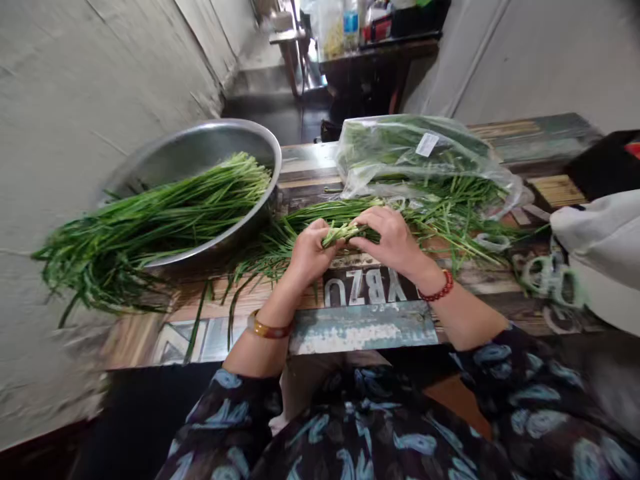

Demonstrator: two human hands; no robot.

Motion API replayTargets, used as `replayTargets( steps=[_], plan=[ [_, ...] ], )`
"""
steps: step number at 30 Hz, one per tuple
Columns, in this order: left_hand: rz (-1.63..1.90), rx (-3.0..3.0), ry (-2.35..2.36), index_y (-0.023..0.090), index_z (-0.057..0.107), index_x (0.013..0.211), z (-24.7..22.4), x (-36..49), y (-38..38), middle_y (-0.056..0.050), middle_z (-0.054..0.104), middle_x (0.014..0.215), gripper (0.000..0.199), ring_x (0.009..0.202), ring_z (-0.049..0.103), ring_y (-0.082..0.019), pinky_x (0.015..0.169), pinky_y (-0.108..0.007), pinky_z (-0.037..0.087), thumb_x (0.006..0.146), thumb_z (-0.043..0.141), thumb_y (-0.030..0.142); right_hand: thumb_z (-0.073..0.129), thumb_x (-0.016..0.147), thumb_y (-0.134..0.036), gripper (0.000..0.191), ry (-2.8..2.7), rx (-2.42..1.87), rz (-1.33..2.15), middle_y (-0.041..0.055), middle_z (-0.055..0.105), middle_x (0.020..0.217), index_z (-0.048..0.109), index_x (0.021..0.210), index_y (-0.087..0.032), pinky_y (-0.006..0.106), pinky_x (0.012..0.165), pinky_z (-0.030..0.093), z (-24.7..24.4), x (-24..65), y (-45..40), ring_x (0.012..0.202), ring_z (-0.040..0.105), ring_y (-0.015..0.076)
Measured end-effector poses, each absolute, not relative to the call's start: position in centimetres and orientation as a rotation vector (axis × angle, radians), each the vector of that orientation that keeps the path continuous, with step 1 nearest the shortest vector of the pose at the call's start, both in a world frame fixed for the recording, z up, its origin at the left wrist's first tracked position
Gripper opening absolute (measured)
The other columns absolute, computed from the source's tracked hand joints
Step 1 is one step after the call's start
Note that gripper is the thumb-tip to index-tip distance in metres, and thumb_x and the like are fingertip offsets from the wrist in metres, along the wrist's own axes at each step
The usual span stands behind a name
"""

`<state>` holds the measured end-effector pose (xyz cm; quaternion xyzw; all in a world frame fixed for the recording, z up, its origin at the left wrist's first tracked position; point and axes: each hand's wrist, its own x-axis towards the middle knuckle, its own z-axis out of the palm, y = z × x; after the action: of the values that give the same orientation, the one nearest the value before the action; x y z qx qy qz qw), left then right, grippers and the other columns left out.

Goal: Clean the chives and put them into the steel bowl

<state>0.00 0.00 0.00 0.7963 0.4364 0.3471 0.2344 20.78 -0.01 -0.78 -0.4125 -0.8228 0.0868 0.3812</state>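
Note:
My left hand [312, 252] is closed round a bunch of green stalks, whose pale cut ends [340, 233] poke out between my hands. My right hand [390, 239] pinches at those ends with thumb and fingers. Long green leaves [277, 243] of the bunch trail to the left over the wooden table [360, 327]. Beyond my right hand, a clear plastic bag [425, 150] with a white label holds more greens, and loose stalks [465, 233] spill out in front of it.
A large metal basin [190, 137] at the left holds a heap of greens [180, 207] hanging over its rim. At the right edge are a white cap [600, 253] and a black box [603, 163]. A dark side table [380, 57] with a bottle [351, 25] stands behind.

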Motion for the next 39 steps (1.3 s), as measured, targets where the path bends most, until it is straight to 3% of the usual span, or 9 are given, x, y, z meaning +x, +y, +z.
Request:
replayTargets(
  steps=[2, 6, 14, 19, 23, 29, 34, 39],
  plan=[
    [0.94, 2.191, 1.207, 0.017, 0.051, 0.058, -0.1, 0.0, -0.1, 0.001, 0.045, 0.069, 0.032, 0.068, 0.046, -0.014, 0.062, -0.027, 0.033, 0.086, 0.063, 0.024, 0.066, 0.088, -0.033, 0.014, -2.092, -1.047, 0.249, 0.0085, 0.069, 0.093, 0.066, 0.085, -0.02, 0.039, 0.082, 0.043, -0.8, 20.4, -0.2, 0.089, 0.06, 0.0255],
    [0.952, 2.17, 1.204, 0.017, 0.05, 0.058, -0.1, 0.2, -0.3, 0.001, 0.045, 0.069, 0.032, 0.068, 0.046, -0.013, 0.062, -0.027, 0.034, 0.086, 0.063, 0.024, 0.061, 0.089, -0.026, 0.014, -1.935, -1.011, 0.438, 0.0056, 0.067, 0.083, 0.064, 0.075, -0.02, 0.035, 0.076, 0.045, -1.0, 19.6, -0.4, 0.081, 0.06, 0.0211],
    [0.978, 2.116, 1.23, 0.018, 0.042, 0.052, 0.0, 0.2, -0.2, 0.002, 0.04, 0.063, 0.04, 0.064, 0.043, -0.012, 0.059, -0.027, 0.032, 0.086, 0.064, 0.024, 0.066, 0.086, -0.041, 0.023, -1.356, -1.111, 0.964, -0.0014, 0.061, 0.072, 0.066, 0.08, -0.019, 0.027, 0.065, 0.042, -0.9, 20.0, 0.1, 0.068, 0.053, 0.0129],
    [0.999, 2.112, 1.228, 0.018, 0.039, 0.051, 0.1, 0.2, -0.2, 0.002, 0.039, 0.063, 0.042, 0.063, 0.042, -0.012, 0.058, -0.027, 0.031, 0.086, 0.063, 0.023, 0.058, 0.093, -0.042, 0.028, -1.492, -1.103, 0.73, 0.0003, 0.063, 0.074, 0.066, 0.077, -0.02, 0.03, 0.073, 0.045, 0.3, 21.3, -0.1, 0.072, 0.056, 0.0145],
    [0.997, 2.126, 1.203, 0.018, 0.043, 0.053, 0.1, 0.2, -0.2, 0.002, 0.042, 0.064, 0.038, 0.064, 0.043, -0.013, 0.06, -0.027, 0.032, 0.086, 0.063, 0.023, 0.062, 0.09, -0.031, 0.012, -1.834, -1.04, 0.413, 0.0055, 0.07, 0.093, 0.068, 0.087, -0.021, 0.038, 0.089, 0.046, 0.1, 20.7, -0.4, 0.093, 0.063, 0.0217],
    [1.004, 2.13, 1.182, 0.018, 0.045, 0.055, 0.0, 0.4, -0.2, 0.001, 0.043, 0.065, 0.036, 0.065, 0.043, -0.013, 0.06, -0.027, 0.033, 0.086, 0.063, 0.024, 0.064, 0.086, -0.023, 0.012, -1.808, -0.983, 0.538, 0.0041, 0.069, 0.083, 0.065, 0.075, -0.021, 0.034, 0.078, 0.047, -1.0, 19.3, -0.3, 0.082, 0.062, 0.0195],
    [0.998, 2.113, 1.207, 0.018, 0.043, 0.054, 0.1, 0.3, -0.2, 0.002, 0.041, 0.065, 0.037, 0.065, 0.043, -0.013, 0.061, -0.027, 0.032, 0.085, 0.063, 0.023, 0.069, 0.083, -0.033, 0.015, -1.423, -1.086, 0.898, -0.0003, 0.064, 0.074, 0.068, 0.077, -0.019, 0.029, 0.068, 0.044, -1.0, 19.9, 0.1, 0.069, 0.056, 0.0137],
    [1.02, 2.099, 1.21, 0.018, 0.04, 0.052, 0.2, 0.2, -0.2, 0.002, 0.039, 0.063, 0.041, 0.062, 0.04, -0.013, 0.059, -0.028, 0.03, 0.085, 0.064, 0.022, 0.072, 0.081, -0.049, 0.031, -1.211, -1.091, 0.964, -0.0022, 0.059, 0.069, 0.066, 0.076, -0.019, 0.027, 0.065, 0.041, -0.1, 21.3, 0.3, 0.066, 0.05, 0.0115]
  ],
)
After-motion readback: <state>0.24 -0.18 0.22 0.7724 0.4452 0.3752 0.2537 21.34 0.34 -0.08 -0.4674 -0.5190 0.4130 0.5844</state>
